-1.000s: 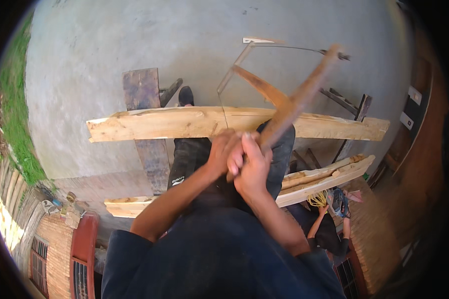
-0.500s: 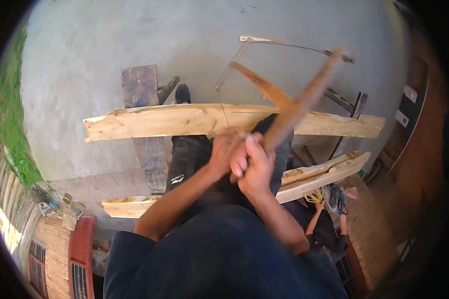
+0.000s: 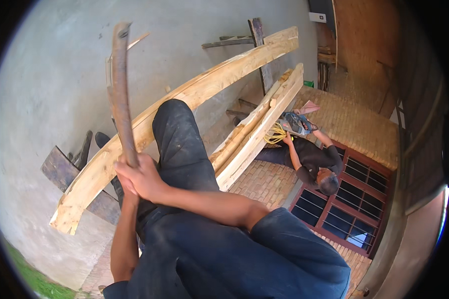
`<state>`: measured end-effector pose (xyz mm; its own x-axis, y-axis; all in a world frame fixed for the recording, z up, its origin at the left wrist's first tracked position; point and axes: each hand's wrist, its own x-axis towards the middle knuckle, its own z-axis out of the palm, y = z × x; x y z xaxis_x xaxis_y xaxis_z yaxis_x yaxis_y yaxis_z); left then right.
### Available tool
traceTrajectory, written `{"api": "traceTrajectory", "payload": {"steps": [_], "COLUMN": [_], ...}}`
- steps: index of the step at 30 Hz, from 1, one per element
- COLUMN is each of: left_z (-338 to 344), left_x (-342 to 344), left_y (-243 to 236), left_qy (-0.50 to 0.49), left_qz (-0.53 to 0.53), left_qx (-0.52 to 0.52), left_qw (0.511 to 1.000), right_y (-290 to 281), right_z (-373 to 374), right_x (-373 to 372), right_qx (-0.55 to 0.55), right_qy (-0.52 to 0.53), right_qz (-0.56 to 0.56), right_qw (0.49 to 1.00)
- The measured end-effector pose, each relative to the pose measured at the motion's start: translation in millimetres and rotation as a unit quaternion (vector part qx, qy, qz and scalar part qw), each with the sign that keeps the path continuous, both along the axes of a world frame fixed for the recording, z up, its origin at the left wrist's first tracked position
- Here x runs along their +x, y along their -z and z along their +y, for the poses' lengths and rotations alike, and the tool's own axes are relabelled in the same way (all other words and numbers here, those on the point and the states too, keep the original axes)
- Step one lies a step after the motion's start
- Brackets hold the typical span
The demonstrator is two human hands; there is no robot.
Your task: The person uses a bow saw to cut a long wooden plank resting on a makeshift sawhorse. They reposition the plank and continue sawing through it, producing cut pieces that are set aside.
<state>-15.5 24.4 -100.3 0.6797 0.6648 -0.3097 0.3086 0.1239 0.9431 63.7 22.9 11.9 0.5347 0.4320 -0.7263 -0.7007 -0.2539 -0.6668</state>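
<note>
My right hand (image 3: 143, 177) is closed round the lower end of the brown wooden side arm of a frame saw (image 3: 120, 89). Pressed against it from below is my left hand (image 3: 126, 182), also closed on the saw's end and partly covered by the right. The saw's arm stands nearly upright in view, hiding most of the frame and blade. Behind it a long pale timber beam (image 3: 224, 74) runs slantwise from lower left to upper right. My bent knee (image 3: 172, 114) lies over the beam, just right of my hands.
Dark wooden supports (image 3: 60, 167) carry the beam at the left, with another support (image 3: 257, 32) at the far right. A second split timber (image 3: 264, 139) lies closer. Beyond it a co-worker (image 3: 314, 162) holds a power tool (image 3: 295, 123) and yellow cord (image 3: 275, 133) beside a red-framed window (image 3: 344, 199).
The view has swung to the right, so the beam now slants and the co-worker shows more fully. Both hands stay on the saw, whose arm has turned from slanting right to nearly upright.
</note>
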Motion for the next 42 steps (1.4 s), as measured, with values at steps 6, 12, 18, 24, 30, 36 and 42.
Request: {"api": "traceTrajectory", "payload": {"steps": [6, 12, 18, 24, 30, 36, 42], "left_z": [-6, 13, 15, -13, -21, -19, 1], "left_x": [-27, -29, -52, -25, -41, -13, -6], "left_y": [54, 13, 27, 35, -41, 0, -7], "left_qy": [-0.067, -0.076, 0.099, 0.052, 0.072, 0.041, -0.018], "left_qz": [0.054, 0.077, 0.092, 0.088, 0.043, 0.023, 0.004], "left_qx": [-0.043, -0.042, 0.066, -0.028, -0.034, -0.089, -0.139], "left_qw": [0.995, 0.993, 0.989, 0.994, 0.996, 0.995, 0.990], "right_y": [44, 50, 37, 36, -51, -8, 7], "right_z": [12, 17, 18, 5, -3, -11, -4], "right_x": [8, 3, 11, 6, 11, 3, 10], "right_qx": [-0.002, 0.039, 0.032, -0.067, -0.043, -0.069, -0.027], "right_qy": [0.006, 0.007, -0.022, -0.041, -0.095, -0.028, 0.000], "right_qz": [0.026, 0.034, 0.043, -0.048, 0.010, 0.033, 0.070], "right_qw": [1.000, 0.999, 0.998, 0.996, 0.995, 0.997, 0.997]}}
